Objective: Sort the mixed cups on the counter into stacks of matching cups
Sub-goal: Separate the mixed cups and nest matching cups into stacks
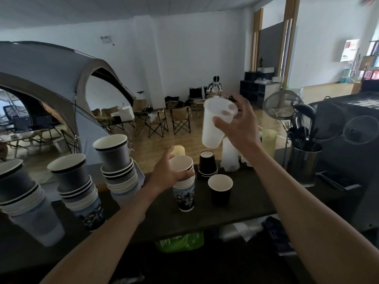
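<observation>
While the head camera looks down across a dark counter (256,197), two bare forearms reach forward. The right hand (238,124) is raised above the counter, thumb and fingers clasped around a frosted white plastic cup (213,128), which is tilted and clear of everything below. The left hand (170,173) is lower, its fingers curled around the top of a short stack of printed paper cups (184,195) standing mid-counter. Just right of that stack stands a single black cup (220,189), upright, with a small stack of black cups (208,163) behind it and a stack of translucent cups (230,156) beside those. Three tall mixed stacks (75,185) stand at the left. A metal utensil holder (303,160) stands far right.
</observation>
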